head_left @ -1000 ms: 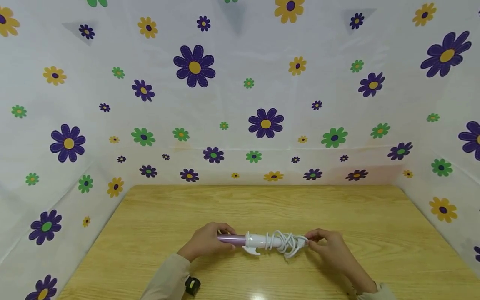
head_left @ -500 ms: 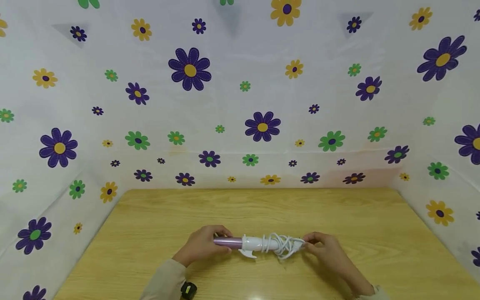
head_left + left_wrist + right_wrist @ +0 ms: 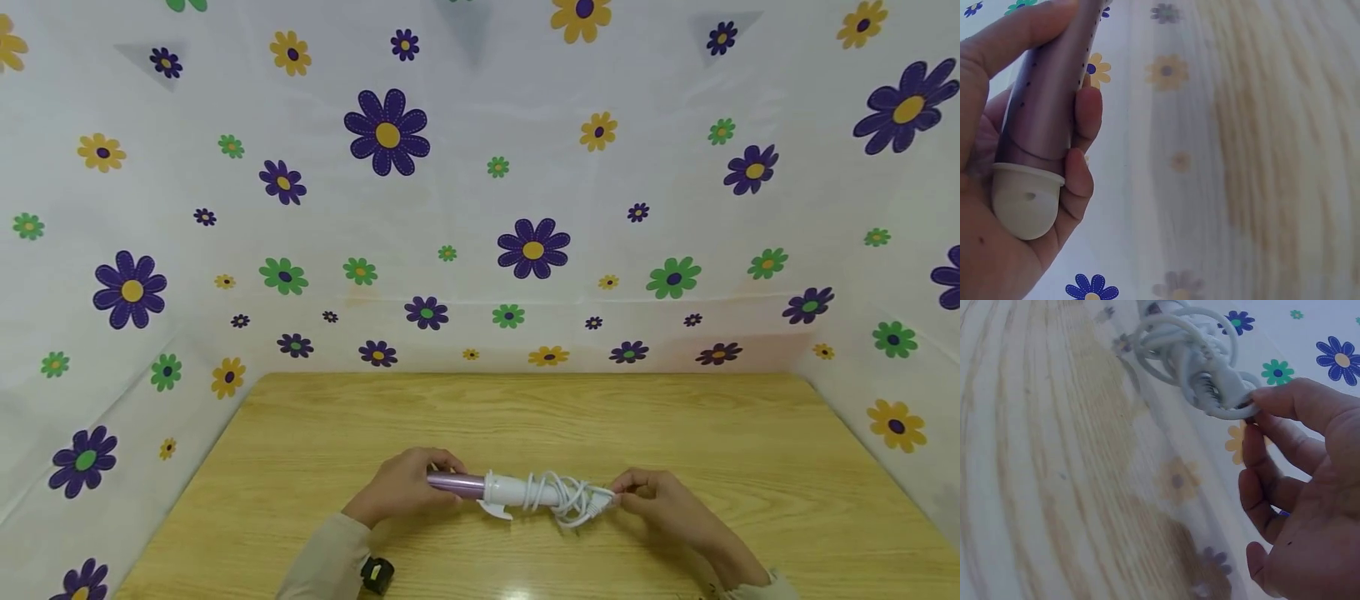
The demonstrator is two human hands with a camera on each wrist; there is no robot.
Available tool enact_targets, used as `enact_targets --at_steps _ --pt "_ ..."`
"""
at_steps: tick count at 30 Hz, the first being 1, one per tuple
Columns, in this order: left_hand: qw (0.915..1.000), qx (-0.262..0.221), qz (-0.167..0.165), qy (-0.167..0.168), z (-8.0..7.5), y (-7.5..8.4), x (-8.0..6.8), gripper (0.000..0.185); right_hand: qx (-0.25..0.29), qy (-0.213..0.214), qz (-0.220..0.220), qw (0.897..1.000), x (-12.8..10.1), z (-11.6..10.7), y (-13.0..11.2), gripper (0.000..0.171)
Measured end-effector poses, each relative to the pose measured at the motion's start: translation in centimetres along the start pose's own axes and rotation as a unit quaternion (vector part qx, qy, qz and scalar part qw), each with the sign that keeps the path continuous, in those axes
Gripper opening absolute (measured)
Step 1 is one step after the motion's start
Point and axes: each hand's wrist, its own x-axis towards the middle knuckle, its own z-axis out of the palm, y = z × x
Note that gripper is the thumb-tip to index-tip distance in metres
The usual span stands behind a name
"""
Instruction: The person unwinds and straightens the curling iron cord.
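Observation:
A curling iron with a purple barrel [image 3: 456,485] and a white handle [image 3: 510,491] is held sideways low over the table in the head view. My left hand [image 3: 405,486] grips the barrel; the left wrist view shows the fingers curled round it near its cream end cap [image 3: 1027,203]. White cord [image 3: 553,490] is wound in loose loops round the handle. At the far right of these loops, my right hand [image 3: 667,508] pinches the plug end between thumb and fingertips. The plug [image 3: 1225,384] is seen close up in the right wrist view, partly behind a cord loop.
The wood-grain table [image 3: 525,408] spreads beneath both hands. White sheeting [image 3: 465,208] printed with flowers rises at the back and both sides. A small black object [image 3: 377,574] sits by the left sleeve [image 3: 327,557].
My right hand has shifted slightly right and nearer to me with the plug, relative to the handle. My left hand keeps its grip on the barrel. The head view has swayed a little.

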Motion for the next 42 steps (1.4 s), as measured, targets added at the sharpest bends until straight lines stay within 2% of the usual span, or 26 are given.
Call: enact_targets --at_steps 9,19,23,30,42 --pt "0.9998 0.012 0.008 0.012 -0.2 0.2 0.2 0.030 -0.011 0.070 0.007 0.997 0.4 0.6 0.0 0.022" --pt "0.9999 -0.006 -0.003 0.014 -0.3 0.0 0.2 0.031 -0.004 0.097 0.008 0.995 1.5 1.1 -0.1 0.028" --pt "0.9999 -0.006 -0.008 0.011 -0.3 -0.2 0.1 0.030 -0.002 0.093 -0.004 0.996 1.7 1.2 0.1 0.035" --pt "0.9999 -0.009 -0.009 0.009 -0.2 -0.1 -0.1 0.031 -0.017 0.059 -0.008 0.998 1.6 0.9 0.5 0.044" --pt "0.9998 -0.019 -0.009 0.005 -0.3 -0.3 -0.4 0.031 -0.004 0.041 0.001 0.999 1.0 0.9 0.4 0.038"
